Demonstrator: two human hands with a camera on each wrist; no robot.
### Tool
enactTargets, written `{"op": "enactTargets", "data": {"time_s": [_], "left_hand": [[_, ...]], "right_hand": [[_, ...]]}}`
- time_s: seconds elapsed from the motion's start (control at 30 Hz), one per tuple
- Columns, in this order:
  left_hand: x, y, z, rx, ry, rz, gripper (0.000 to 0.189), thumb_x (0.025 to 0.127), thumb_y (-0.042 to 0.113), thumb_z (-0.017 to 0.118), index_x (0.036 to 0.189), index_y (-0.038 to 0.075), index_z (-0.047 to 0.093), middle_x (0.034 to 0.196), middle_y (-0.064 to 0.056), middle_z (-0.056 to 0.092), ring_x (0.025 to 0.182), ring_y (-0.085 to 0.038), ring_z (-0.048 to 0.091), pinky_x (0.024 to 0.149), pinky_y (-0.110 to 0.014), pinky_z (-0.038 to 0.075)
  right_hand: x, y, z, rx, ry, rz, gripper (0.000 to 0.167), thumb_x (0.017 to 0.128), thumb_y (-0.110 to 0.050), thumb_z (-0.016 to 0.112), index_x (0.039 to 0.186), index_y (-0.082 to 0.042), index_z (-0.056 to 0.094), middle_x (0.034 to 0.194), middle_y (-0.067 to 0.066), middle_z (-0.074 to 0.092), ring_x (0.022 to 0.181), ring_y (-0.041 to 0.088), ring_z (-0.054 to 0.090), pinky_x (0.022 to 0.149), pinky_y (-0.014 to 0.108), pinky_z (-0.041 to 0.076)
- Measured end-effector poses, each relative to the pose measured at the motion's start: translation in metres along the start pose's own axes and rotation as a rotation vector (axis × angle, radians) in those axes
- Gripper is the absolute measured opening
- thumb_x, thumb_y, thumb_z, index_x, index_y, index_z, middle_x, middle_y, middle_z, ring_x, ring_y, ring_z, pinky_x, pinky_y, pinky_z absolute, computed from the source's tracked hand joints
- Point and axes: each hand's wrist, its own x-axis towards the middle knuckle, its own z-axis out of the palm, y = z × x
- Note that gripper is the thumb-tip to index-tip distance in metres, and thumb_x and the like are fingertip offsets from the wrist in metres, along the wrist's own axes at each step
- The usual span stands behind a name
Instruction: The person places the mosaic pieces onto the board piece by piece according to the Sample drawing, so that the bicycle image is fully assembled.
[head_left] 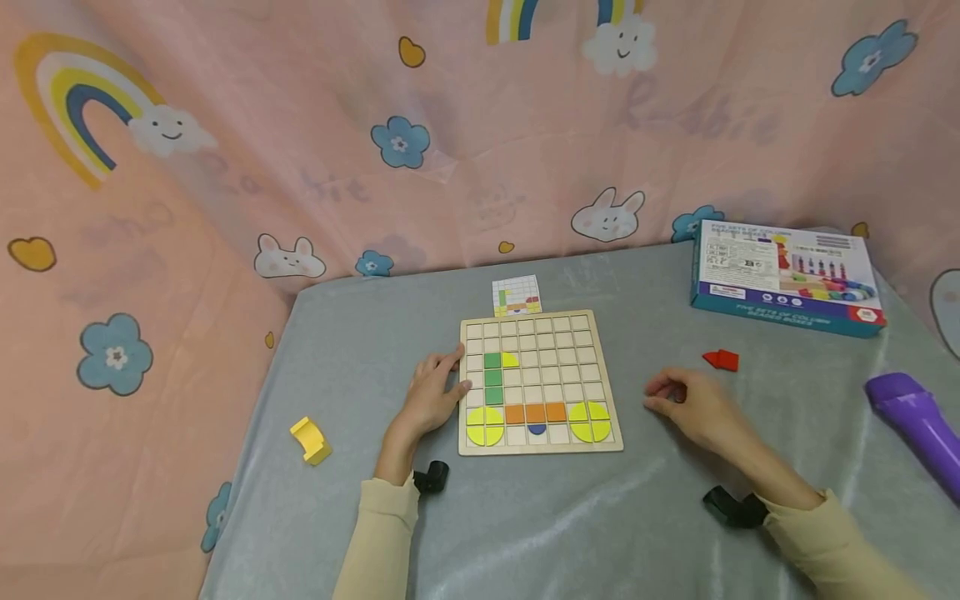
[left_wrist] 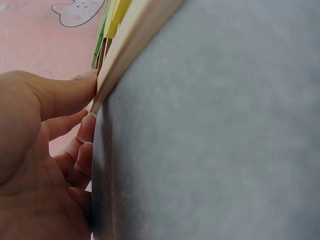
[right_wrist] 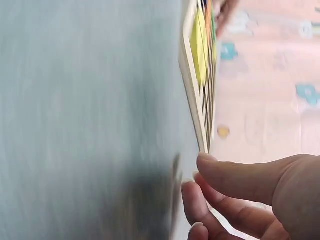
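Note:
A wooden grid board (head_left: 532,450) lies on the table in the head view. Three green squares (head_left: 492,377), three orange squares (head_left: 535,412), a blue half circle (head_left: 537,429) and a lone yellow quarter piece (head_left: 510,360) sit in its cells. Yellow quarter pieces (head_left: 590,422) form a circle in each near corner. My left hand (head_left: 429,392) rests at the board's left edge, thumb on the rim and fingers along the side. To the right of the board, my right hand (head_left: 693,406) hovers with fingers loosely curled, thumb and fingertips apart, nothing between them. Beyond it lie red pieces (head_left: 726,360).
A small printed pattern card (head_left: 516,293) touches the board's far edge. At left is a yellow arched block (head_left: 311,441). A boxed toy set (head_left: 783,279) occupies the back right, with a purple microphone-shaped object (head_left: 911,425) nearer. Patterned pink cloth (head_left: 450,217) hangs behind the table.

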Motion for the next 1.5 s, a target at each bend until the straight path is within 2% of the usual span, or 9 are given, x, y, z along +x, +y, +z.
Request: {"op": "enactTargets", "data": {"time_s": [0.17, 0.37, 0.57, 0.67, 0.77, 0.93, 1.17, 1.37, 1.5], "left_hand": [[-0.001, -0.001, -0.001, -0.001, 0.004, 0.006, 0.064, 0.107, 0.021, 0.065, 0.165, 0.014, 0.04, 0.142, -0.016, 0.055, 0.133, -0.034, 0.042, 0.117, -0.057, 0.031], [-0.001, 0.0, -0.001, -0.006, -0.002, 0.004, 0.064, 0.107, 0.022, 0.065, 0.166, 0.014, 0.039, 0.144, -0.016, 0.054, 0.135, -0.034, 0.042, 0.117, -0.057, 0.031], [-0.001, 0.0, 0.0, -0.013, -0.004, -0.002, 0.064, 0.107, 0.022, 0.065, 0.166, 0.015, 0.04, 0.144, -0.015, 0.054, 0.135, -0.033, 0.041, 0.115, -0.057, 0.032], [-0.001, 0.0, 0.0, -0.01, -0.003, -0.002, 0.064, 0.107, 0.022, 0.065, 0.166, 0.016, 0.04, 0.143, -0.015, 0.054, 0.135, -0.033, 0.041, 0.115, -0.057, 0.032], [-0.001, -0.001, 0.0, -0.011, -0.005, -0.001, 0.064, 0.107, 0.022, 0.064, 0.166, 0.016, 0.039, 0.143, -0.015, 0.054, 0.136, -0.034, 0.041, 0.115, -0.057, 0.032], [0.0, -0.001, 0.0, -0.01, -0.006, 0.002, 0.064, 0.107, 0.022, 0.064, 0.166, 0.015, 0.039, 0.144, -0.015, 0.054, 0.137, -0.034, 0.041, 0.116, -0.057, 0.031], [0.0, -0.001, 0.0, -0.008, -0.001, 0.006, 0.064, 0.107, 0.022, 0.064, 0.166, 0.015, 0.039, 0.143, -0.015, 0.054, 0.134, -0.033, 0.042, 0.115, -0.057, 0.032], [0.0, -0.001, 0.0, -0.01, -0.007, 0.003, 0.064, 0.107, 0.022, 0.064, 0.166, 0.015, 0.039, 0.144, -0.016, 0.054, 0.135, -0.034, 0.041, 0.117, -0.057, 0.031], [0.0, -0.001, 0.0, -0.007, -0.005, 0.0, 0.064, 0.107, 0.022, 0.064, 0.166, 0.015, 0.039, 0.144, -0.015, 0.053, 0.136, -0.033, 0.041, 0.116, -0.057, 0.031]], "right_hand": [[0.008, 0.017, -0.017, -0.025, 0.087, -0.019, 0.024, 0.093, -0.012, 0.081, 0.109, 0.005, 0.075, 0.098, 0.02, 0.072, 0.087, 0.03, 0.059, 0.073, 0.037, 0.044], [0.013, 0.038, -0.037, -0.04, 0.141, -0.063, 0.028, 0.094, -0.008, 0.079, 0.116, 0.008, 0.072, 0.117, 0.033, 0.061, 0.105, 0.047, 0.058, 0.086, 0.059, 0.047], [0.016, 0.054, -0.048, -0.072, 0.188, 0.0, 0.038, 0.094, -0.006, 0.078, 0.125, 0.011, 0.065, 0.123, 0.037, 0.051, 0.103, 0.049, 0.046, 0.082, 0.057, 0.043], [0.016, 0.06, -0.051, -0.078, 0.197, 0.034, 0.041, 0.094, -0.005, 0.077, 0.129, 0.011, 0.062, 0.126, 0.039, 0.05, 0.106, 0.052, 0.042, 0.086, 0.062, 0.041], [0.016, 0.066, -0.055, -0.086, 0.191, 0.051, 0.042, 0.095, -0.004, 0.076, 0.131, 0.012, 0.061, 0.128, 0.039, 0.052, 0.107, 0.052, 0.044, 0.09, 0.067, 0.04], [0.016, 0.073, -0.058, -0.093, 0.178, 0.076, 0.038, 0.096, -0.004, 0.073, 0.129, 0.011, 0.062, 0.124, 0.038, 0.057, 0.101, 0.047, 0.05, 0.087, 0.062, 0.043], [0.018, 0.066, -0.054, -0.133, 0.205, 0.05, 0.033, 0.094, -0.008, 0.077, 0.12, 0.011, 0.067, 0.104, 0.031, 0.063, 0.088, 0.037, 0.053, 0.071, 0.039, 0.039], [0.02, 0.043, -0.036, -0.109, 0.201, -0.005, 0.037, 0.094, -0.008, 0.079, 0.122, 0.012, 0.066, 0.11, 0.034, 0.064, 0.091, 0.041, 0.055, 0.074, 0.045, 0.045], [0.024, 0.022, -0.018, -0.089, 0.17, -0.064, 0.037, 0.093, -0.009, 0.081, 0.123, 0.007, 0.068, 0.113, 0.029, 0.066, 0.094, 0.038, 0.056, 0.077, 0.045, 0.047]]}}
